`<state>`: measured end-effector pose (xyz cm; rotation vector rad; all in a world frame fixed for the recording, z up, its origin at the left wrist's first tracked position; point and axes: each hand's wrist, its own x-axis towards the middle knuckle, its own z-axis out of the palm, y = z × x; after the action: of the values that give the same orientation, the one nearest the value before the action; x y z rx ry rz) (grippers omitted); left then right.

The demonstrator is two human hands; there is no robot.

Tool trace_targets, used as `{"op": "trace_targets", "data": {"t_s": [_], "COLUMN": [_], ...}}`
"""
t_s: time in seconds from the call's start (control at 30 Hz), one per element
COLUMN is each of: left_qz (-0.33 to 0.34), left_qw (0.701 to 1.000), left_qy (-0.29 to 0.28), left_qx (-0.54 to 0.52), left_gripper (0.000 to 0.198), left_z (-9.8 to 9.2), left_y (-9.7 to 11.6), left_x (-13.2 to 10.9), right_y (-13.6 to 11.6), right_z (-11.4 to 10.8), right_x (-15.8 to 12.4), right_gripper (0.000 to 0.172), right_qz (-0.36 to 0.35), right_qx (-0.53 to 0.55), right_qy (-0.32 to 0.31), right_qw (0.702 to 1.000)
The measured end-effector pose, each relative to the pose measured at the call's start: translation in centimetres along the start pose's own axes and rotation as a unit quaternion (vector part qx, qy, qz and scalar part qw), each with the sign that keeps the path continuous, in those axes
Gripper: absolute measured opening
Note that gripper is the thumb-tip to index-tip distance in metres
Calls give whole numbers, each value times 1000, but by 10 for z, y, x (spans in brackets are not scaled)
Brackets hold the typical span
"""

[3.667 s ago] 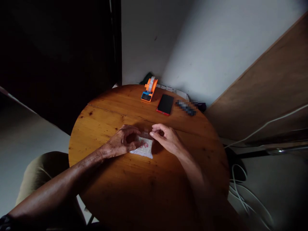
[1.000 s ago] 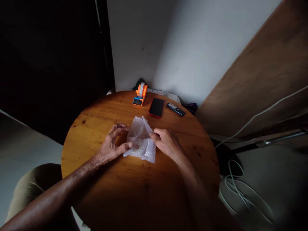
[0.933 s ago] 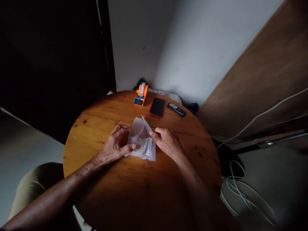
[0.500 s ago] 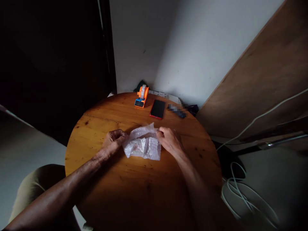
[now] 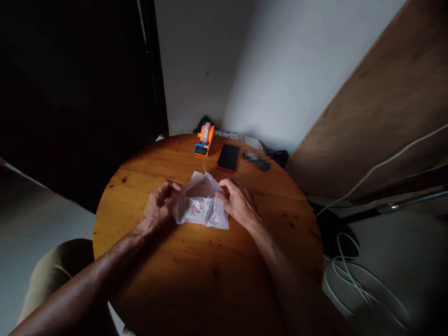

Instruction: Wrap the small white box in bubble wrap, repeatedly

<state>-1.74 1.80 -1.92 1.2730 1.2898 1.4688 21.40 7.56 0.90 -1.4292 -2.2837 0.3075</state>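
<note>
both hands (image 5: 157, 205) touch opposite sides of the bubble wrap (image 5: 199, 210) on a round wooden table (image 5: 206, 261).

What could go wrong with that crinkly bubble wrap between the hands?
Two things, maybe. The bubble wrap looks thin and crumpled, so it might tear if the left hand and right hand, at its two sides, pulled hard. And the pale thing with a red mark, showing at the wrap's near part, could perhaps slip out, because the far part sticks up instead of lying folded over it.
</note>
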Motion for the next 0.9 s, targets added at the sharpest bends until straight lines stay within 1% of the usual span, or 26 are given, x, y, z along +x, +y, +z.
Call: {"op": "trace_targets", "data": {"t_s": [0.07, 0.13, 0.23, 0.33, 0.43, 0.47, 0.53, 0.63, 0.7, 0.77, 0.8, 0.83, 0.9], "left_qz": [30, 40, 14, 4, 5, 1, -14, -23, -31, -47, -47, -35, 12], "left_qw": [999, 996, 991, 989, 990, 990, 989, 989, 990, 990, 989, 988, 981], "left_qy": [-16, -38, -78, -93, -73, -63, -51, -30, -10, 9, 21, 36, 54], "left_qx": [41, 77, 106, 117, 122, 125, 135, 141, 138, 133, 137, 148, 184], "left_gripper": [11, 17, 31, 34, 37, 41, 49, 61, 66, 72, 74, 73, 65], "left_z": [0, 0, 0, 1, 0, -1, -3, -6, -7, -9, -10, -11, -13], "left_y": [3, 9, 19, 21, 17, 15, 10, 3, 0, -1, 0, 2, 6], "left_x": [-1, -1, 0, 1, 2, 3, 5, 9, 10, 10, 10, 9, 6], "right_y": [-3, -4, -4, -4, -5, -4, -3, 5, 10, 13, 14, 14, 10], "right_z": [6, 10, 13, 12, 11, 10, 8, 4, 0, -3, -5, -6, -9], "right_x": [0, 1, 1, -1, -2, -2, 1, 6, 10, 11, 11, 10, 7], "right_gripper": [7, 12, 20, 22, 24, 25, 24, 23, 24, 24, 22, 21, 19], "right_qz": [-33, -52, -63, -70, -51, -29, 35, 131, 161, 173, 172, 164, 122], "right_qx": [17, 38, 66, 80, 73, 61, 32, -7, -33, -47, -40, -21, 62], "right_qy": [14, 27, 48, 73, 91, 93, 94, 67, 28, 8, 17, 39, 90], "right_qw": [999, 998, 995, 992, 992, 993, 994, 989, 986, 984, 984, 986, 987]}}
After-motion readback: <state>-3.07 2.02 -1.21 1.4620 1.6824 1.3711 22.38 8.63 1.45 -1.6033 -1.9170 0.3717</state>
